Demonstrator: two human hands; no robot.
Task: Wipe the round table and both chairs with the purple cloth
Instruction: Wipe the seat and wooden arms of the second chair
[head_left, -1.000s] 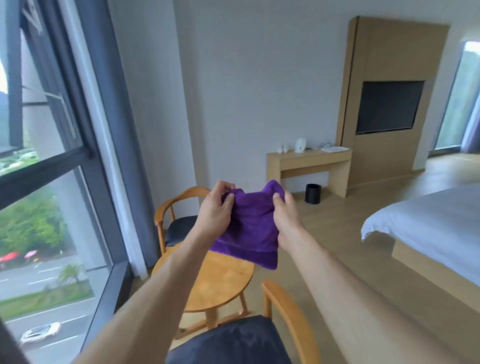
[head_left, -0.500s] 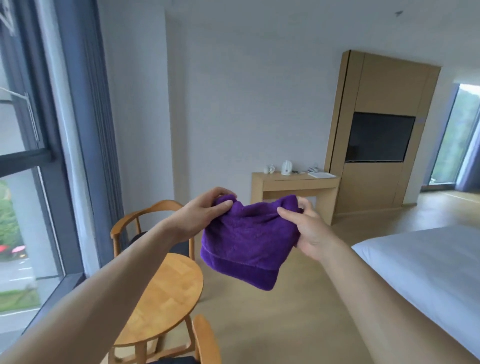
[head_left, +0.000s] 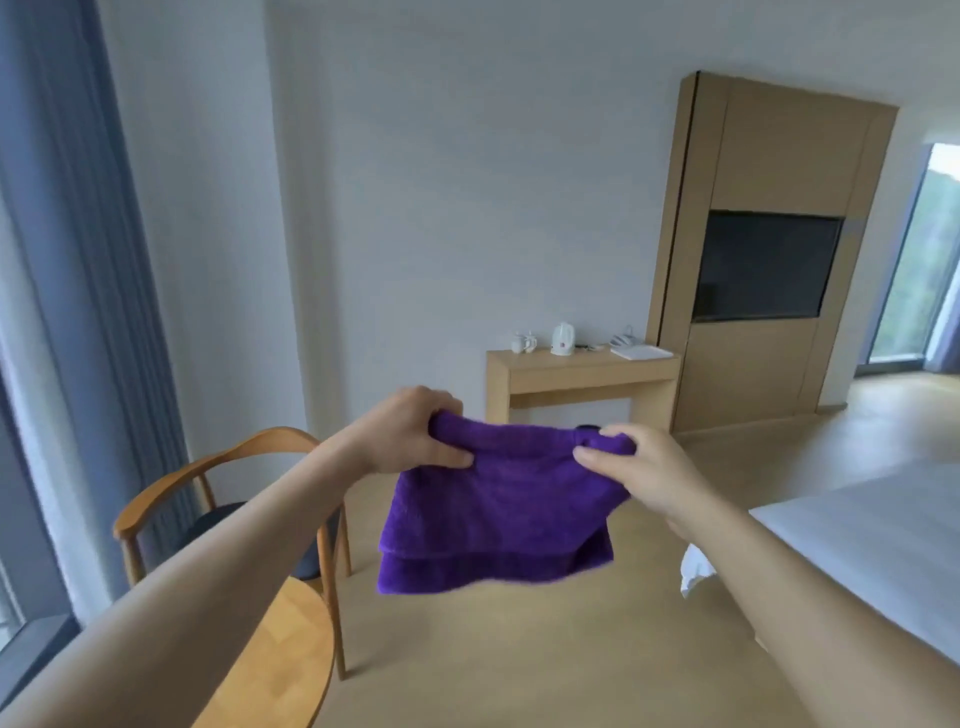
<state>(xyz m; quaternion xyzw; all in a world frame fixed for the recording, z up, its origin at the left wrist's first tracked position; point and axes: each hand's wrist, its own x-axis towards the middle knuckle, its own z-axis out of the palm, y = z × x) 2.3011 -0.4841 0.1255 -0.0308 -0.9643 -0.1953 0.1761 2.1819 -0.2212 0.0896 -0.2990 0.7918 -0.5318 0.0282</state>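
Note:
The purple cloth (head_left: 498, 514) hangs folded in the air in front of me, stretched between both hands. My left hand (head_left: 415, 431) pinches its upper left corner and my right hand (head_left: 639, 467) pinches the upper right corner. Below my left forearm lies part of the round wooden table (head_left: 280, 654) at the lower left. One wooden chair (head_left: 208, 467) with a dark seat stands behind the table by the window. The second chair is out of view.
A grey curtain (head_left: 78, 260) and window fill the left side. A bed with white sheets (head_left: 872, 545) sits at the right. A wooden desk (head_left: 582, 374) with a kettle and cups stands at the far wall beside a TV panel (head_left: 769, 265). Open wooden floor lies ahead.
My hands have moved apart and spread the cloth wider, so it hangs flat. The view has swung up and right; the near chair has left the frame.

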